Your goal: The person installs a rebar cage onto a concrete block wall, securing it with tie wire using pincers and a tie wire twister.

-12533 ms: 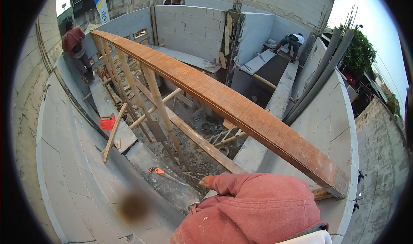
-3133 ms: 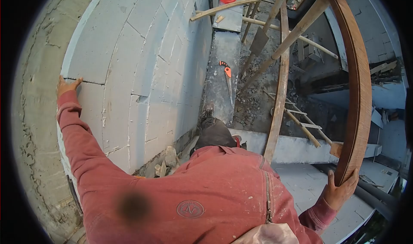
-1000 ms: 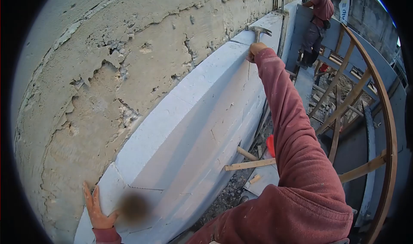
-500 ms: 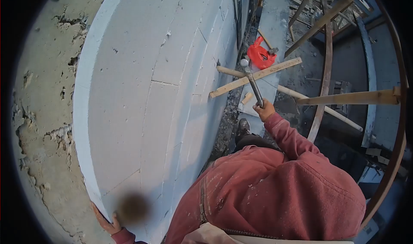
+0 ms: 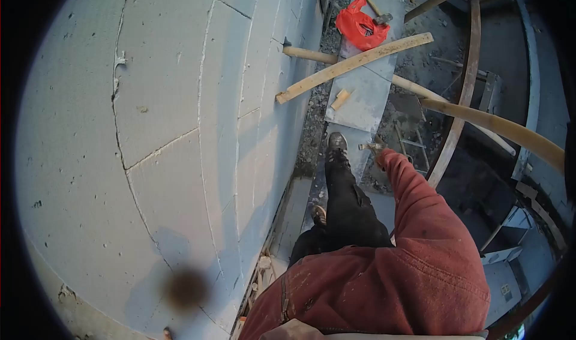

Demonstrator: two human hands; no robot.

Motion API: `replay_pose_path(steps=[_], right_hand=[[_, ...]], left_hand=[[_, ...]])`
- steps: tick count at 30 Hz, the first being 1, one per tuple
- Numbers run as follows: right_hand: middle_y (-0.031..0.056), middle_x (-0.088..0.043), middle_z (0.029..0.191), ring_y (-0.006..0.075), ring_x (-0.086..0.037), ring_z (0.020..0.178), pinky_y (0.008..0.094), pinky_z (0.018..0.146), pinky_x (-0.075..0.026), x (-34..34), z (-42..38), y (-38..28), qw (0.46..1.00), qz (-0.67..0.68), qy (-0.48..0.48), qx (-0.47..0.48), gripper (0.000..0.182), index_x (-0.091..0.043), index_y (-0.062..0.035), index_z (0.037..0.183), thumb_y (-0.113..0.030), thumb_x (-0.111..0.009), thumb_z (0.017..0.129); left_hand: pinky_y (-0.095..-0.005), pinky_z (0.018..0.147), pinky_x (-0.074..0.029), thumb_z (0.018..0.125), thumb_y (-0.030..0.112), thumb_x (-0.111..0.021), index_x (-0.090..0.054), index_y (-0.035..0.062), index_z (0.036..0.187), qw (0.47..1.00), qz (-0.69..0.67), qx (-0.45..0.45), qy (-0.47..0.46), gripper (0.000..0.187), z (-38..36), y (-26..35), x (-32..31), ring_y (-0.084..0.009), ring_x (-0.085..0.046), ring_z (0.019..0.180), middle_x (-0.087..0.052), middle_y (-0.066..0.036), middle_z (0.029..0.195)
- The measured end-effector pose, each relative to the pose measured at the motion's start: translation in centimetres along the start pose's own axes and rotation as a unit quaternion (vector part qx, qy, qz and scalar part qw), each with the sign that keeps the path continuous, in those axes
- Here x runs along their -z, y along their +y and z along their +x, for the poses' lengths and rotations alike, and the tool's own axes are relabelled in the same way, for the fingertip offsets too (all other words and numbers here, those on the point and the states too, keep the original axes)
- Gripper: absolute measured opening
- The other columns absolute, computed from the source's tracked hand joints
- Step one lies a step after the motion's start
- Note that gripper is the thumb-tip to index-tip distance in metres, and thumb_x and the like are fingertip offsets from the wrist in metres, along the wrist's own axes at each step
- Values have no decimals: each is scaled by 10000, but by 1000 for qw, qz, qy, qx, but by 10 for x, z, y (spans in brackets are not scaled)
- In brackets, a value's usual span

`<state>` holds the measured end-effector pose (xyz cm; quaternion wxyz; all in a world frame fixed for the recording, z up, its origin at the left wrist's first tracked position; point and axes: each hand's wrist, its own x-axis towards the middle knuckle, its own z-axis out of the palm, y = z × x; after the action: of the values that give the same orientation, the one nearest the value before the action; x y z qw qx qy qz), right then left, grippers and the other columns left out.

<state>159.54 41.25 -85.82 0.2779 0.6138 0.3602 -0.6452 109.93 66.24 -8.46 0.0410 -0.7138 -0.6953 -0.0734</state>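
My right hand (image 5: 379, 153) hangs low beside my leg, its fingers wrapped round a hammer (image 5: 365, 147). The hammer's head shows past the fist, while most of its handle is hidden. Of my left hand (image 5: 167, 334) only a fingertip shows at the bottom edge, against the pale block wall (image 5: 162, 112); the rest is out of frame. White mortar lines and cracks run across the wall on my left.
A long timber (image 5: 354, 67) and a pole (image 5: 414, 88) cross the walkway board (image 5: 357, 109) ahead. Beyond lie a red plastic bag (image 5: 361, 27) and a second hammer (image 5: 382, 19). A small wood block (image 5: 341, 99) rests on the board. Scaffold poles (image 5: 471, 58) stand on the right.
My right hand has dropped with the hammer from in front of me to beside my leg. My left hand has mostly left the view. The view has shifted, showing more of my legs.
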Motion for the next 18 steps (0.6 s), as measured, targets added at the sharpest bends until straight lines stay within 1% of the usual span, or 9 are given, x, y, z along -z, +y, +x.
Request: replay_pose_path(steps=[1,2,4,6,7,8,9,14,18], right_hand=[[139,-655,907,295,-626,867,384,773,-481,46,-40,-17,996,61,72,2,301,-678,-103,933,-285,-677,693],[149,-645,927,294,-620,886,387,777,-477,75,-50,-23,981,120,149,-16,292,-670,-101,949,-280,-660,719],[169,-627,966,291,-607,925,394,783,-469,111,-39,-19,919,232,318,-21,274,-654,-98,982,-271,-627,771],[189,-608,1005,289,-595,963,400,789,-461,129,-21,-14,852,306,423,-28,258,-638,-96,1015,-262,-594,822],[201,-605,1059,287,-588,1024,381,801,-465,140,1,-8,851,425,259,-169,235,-670,-107,974,-274,-553,856],[212,-603,1058,290,-585,1028,382,797,-466,142,2,-17,812,465,293,-198,249,-666,-94,979,-276,-543,861],[211,-603,1059,290,-585,1028,382,798,-466,143,1,-24,797,474,311,-208,251,-665,-93,980,-277,-543,861],[207,-604,1064,291,-585,1028,382,804,-466,114,-33,-87,826,410,351,-163,260,-662,-85,985,-280,-543,859],[205,-604,1068,292,-584,1028,382,808,-466,67,-79,-155,877,351,314,-94,268,-660,-80,989,-282,-543,858]], left_hand=[[-395,1006,-319,779,381,-636,-397,31,1321,1000,12,5,-5,688,2,6,0,-319,-429,1205,-440,-176,1319],[-396,1002,-323,776,380,-638,-400,30,1317,1000,23,8,-8,687,4,13,-1,-319,-433,1200,-444,-176,1314],[-399,995,-331,770,377,-644,-408,30,1309,999,42,18,-12,684,9,22,-4,-318,-441,1189,-452,-175,1304],[-401,988,-339,764,375,-649,-415,29,1302,998,55,24,-19,681,15,29,-7,-318,-450,1179,-460,-175,1295],[-403,984,-343,760,374,-652,-419,29,1298,998,58,27,-21,680,18,33,-10,-318,-454,1173,-463,-175,1290],[-404,980,-347,757,373,-654,-422,28,1294,997,64,26,-23,678,21,35,-11,-318,-458,1168,-467,-175,1285],[-405,977,-351,754,372,-657,-426,28,1290,997,66,25,-25,677,25,38,-11,-318,-462,1163,-471,-174,1281],[-411,958,-371,738,366,-670,-444,26,1270,997,73,19,-29,670,35,42,-7,-317,-483,1136,-491,-173,1257],[-416,943,-387,726,361,-681,-459,24,1254,998,60,18,-20,665,33,36,2,-316,-500,1115,-507,-173,1238]])
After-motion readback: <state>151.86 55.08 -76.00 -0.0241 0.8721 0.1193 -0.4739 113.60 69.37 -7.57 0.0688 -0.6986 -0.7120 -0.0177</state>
